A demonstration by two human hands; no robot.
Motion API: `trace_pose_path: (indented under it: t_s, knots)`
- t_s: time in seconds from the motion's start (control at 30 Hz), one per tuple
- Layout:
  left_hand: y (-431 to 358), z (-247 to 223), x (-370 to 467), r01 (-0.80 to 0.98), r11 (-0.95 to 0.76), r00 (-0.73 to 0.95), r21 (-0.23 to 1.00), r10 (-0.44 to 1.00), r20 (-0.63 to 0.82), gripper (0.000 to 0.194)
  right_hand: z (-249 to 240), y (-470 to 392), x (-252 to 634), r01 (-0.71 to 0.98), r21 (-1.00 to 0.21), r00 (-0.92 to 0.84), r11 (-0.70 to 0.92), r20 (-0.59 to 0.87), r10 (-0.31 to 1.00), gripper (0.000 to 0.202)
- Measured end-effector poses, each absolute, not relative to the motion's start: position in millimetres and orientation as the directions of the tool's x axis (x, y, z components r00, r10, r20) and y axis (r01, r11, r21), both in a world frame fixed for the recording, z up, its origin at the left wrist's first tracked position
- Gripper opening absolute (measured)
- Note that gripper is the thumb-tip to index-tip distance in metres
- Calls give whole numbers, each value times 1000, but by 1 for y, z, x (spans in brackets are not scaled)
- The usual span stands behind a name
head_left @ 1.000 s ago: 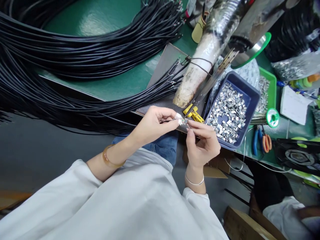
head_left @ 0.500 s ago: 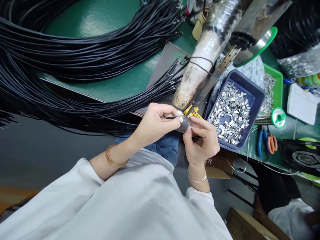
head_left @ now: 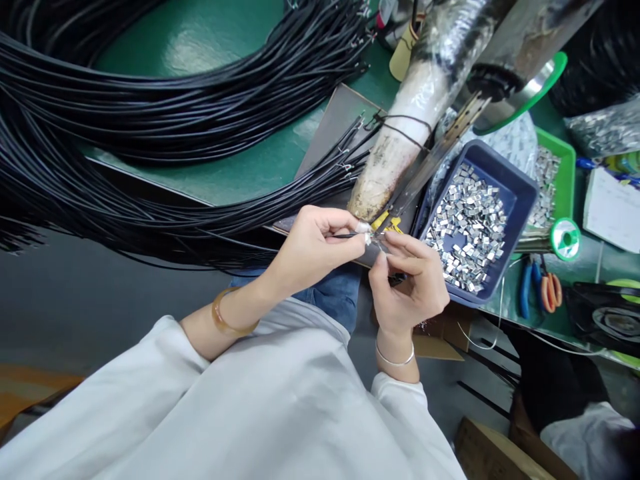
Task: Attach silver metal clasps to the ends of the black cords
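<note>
My left hand (head_left: pixel 325 240) pinches the end of a black cable (head_left: pixel 343 235) between thumb and fingertips. A small whitish, metallic piece (head_left: pixel 368 237) shows at the cable's end; its details are too small to make out. Just to the right, my right hand (head_left: pixel 410 283) is closed in a pinch on a thin silvery wire (head_left: pixel 382 248), probably solder, whose end is near that piece. Above both hands a soldering iron (head_left: pixel 440 150) on a stand slants down, its tip close to the cable end. Behind the fingertips lies something yellow (head_left: pixel 393 224).
Bundles of black cables (head_left: pixel 200 110) cover the left of the green table (head_left: pixel 240 183). A wrapped tube (head_left: pixel 387 147) slants beside the iron. At right stand a blue bin (head_left: pixel 520 193) of metal shells, a green tray (head_left: pixel 565 167), a spool (head_left: pixel 566 239) and pliers (head_left: pixel 551 292).
The view has shifted slightly, so the table's things appear a little further right. My right hand has moved slightly right; my left hand keeps its hold on the cable.
</note>
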State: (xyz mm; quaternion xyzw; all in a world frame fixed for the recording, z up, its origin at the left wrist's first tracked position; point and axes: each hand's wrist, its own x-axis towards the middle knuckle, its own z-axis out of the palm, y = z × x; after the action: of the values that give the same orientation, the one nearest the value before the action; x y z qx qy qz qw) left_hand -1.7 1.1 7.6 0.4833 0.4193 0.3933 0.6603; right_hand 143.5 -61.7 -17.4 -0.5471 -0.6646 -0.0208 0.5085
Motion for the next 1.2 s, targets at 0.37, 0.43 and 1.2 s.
trace_pose_path:
  t_s: [0.37, 0.43, 1.2]
  knots:
    - [-4, 11, 1, -123, 155, 321, 980, 941, -108, 8, -12, -62, 144, 785, -490, 99, 380, 703, 704, 22]
    - [-4, 10, 0, -134, 158, 318, 978, 942, -109, 7, -12, -63, 143, 785, -490, 99, 378, 702, 705, 22]
    - [-3, 4, -3, -122, 176, 342, 977, 931, -125, 10, -8, -63, 143, 743, -545, 96, 389, 662, 743, 19]
